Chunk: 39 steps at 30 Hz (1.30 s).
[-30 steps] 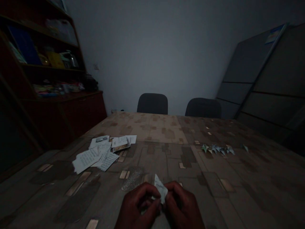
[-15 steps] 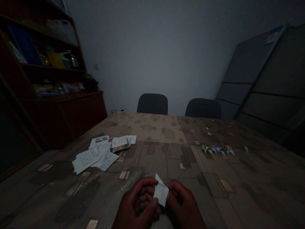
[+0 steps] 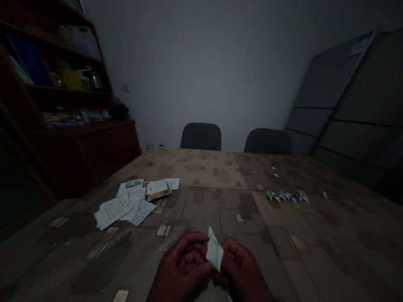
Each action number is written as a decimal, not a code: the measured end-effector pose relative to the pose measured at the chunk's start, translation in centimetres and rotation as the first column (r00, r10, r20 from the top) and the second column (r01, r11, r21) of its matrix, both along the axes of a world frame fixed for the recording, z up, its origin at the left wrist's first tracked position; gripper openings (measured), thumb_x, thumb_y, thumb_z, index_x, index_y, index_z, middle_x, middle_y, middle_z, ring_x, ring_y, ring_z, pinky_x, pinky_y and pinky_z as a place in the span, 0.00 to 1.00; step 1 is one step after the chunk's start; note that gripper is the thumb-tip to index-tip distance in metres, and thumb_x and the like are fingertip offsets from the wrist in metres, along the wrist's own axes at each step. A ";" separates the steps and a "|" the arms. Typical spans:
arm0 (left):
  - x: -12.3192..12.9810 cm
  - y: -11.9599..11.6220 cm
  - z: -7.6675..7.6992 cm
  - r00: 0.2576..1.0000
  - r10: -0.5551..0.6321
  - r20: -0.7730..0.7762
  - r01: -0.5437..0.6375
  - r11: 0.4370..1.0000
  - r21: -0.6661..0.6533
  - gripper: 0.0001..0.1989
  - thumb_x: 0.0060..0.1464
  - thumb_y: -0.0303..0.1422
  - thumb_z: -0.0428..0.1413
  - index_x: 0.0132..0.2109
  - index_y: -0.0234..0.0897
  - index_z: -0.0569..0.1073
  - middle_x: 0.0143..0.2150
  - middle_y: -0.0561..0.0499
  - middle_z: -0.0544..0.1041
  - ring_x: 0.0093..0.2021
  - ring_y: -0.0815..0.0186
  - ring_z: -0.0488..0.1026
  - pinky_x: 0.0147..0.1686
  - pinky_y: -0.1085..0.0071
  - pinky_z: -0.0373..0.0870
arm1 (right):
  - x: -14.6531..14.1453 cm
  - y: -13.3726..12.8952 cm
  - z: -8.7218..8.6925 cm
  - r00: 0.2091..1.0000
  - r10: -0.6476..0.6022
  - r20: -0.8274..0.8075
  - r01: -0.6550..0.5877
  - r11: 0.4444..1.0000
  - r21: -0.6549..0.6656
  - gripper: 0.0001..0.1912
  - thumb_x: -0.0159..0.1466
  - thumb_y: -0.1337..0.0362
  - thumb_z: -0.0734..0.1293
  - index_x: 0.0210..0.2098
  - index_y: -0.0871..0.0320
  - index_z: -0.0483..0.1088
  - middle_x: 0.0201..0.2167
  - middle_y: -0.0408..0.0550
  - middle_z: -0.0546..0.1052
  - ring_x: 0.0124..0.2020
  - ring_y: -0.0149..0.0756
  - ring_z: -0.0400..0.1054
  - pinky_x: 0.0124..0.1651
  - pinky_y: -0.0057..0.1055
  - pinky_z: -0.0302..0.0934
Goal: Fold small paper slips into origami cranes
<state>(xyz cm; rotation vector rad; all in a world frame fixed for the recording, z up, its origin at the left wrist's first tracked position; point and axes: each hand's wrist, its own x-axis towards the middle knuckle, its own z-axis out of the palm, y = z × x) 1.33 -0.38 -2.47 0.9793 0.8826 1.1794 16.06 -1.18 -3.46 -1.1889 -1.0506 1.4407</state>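
A small folded piece of printed paper [image 3: 215,251] is held up between my two hands, just above the table's near side. My left hand [image 3: 185,264] has curled fingers, with thumb and forefinger at the paper's left edge. The fingers of my right hand [image 3: 241,266] pinch its right edge. Farther off to the right, several small folded paper shapes [image 3: 288,196] stand in a row, and one more paper shape [image 3: 323,193] sits apart from them. Loose printed sheets [image 3: 118,209] lie in an overlapping pile on the left.
The table [image 3: 201,209] wears a patterned brown cloth. Two dark chairs [image 3: 200,136] stand at its far side, before a plain wall. A wooden cabinet [image 3: 94,142] with loaded shelves is at left; grey panels [image 3: 317,92] lean at right. The light is dim.
The folded paper has shifted slightly right and turned a little, showing narrower now. My left thumb and fingers have moved slightly with it. The things on the table stay put.
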 end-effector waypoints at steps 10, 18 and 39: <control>0.1 -0.3 0.6 1.000 -0.019 -0.009 0.019 0.999 0.042 0.13 0.44 0.33 0.67 0.39 0.38 0.77 0.26 0.54 0.76 0.26 0.68 0.73 0.27 0.75 0.68 | -0.5 -0.3 0.7 0.985 -0.041 0.165 0.028 0.997 0.077 0.14 0.56 0.56 0.69 0.24 0.58 0.64 0.17 0.38 0.66 0.20 0.29 0.58 0.26 0.25 0.51; -0.3 0.2 0.4 0.995 0.037 -0.090 -0.023 0.989 0.147 0.08 0.43 0.29 0.61 0.35 0.41 0.80 0.34 0.51 0.78 0.32 0.65 0.73 0.30 0.76 0.68 | -0.1 -0.5 -0.9 0.908 -0.089 0.409 -0.027 0.963 0.269 0.07 0.58 0.63 0.63 0.25 0.57 0.64 0.18 0.37 0.62 0.22 0.30 0.56 0.25 0.26 0.47; 0.1 0.1 0.6 0.997 0.040 -0.062 -0.040 0.999 -0.013 0.05 0.41 0.26 0.61 0.30 0.38 0.78 0.27 0.53 0.79 0.28 0.66 0.73 0.28 0.76 0.66 | -0.5 -0.8 -0.8 0.820 -0.165 0.548 -0.075 0.918 0.389 0.05 0.59 0.65 0.63 0.27 0.57 0.66 0.17 0.34 0.61 0.17 0.27 0.56 0.23 0.23 0.47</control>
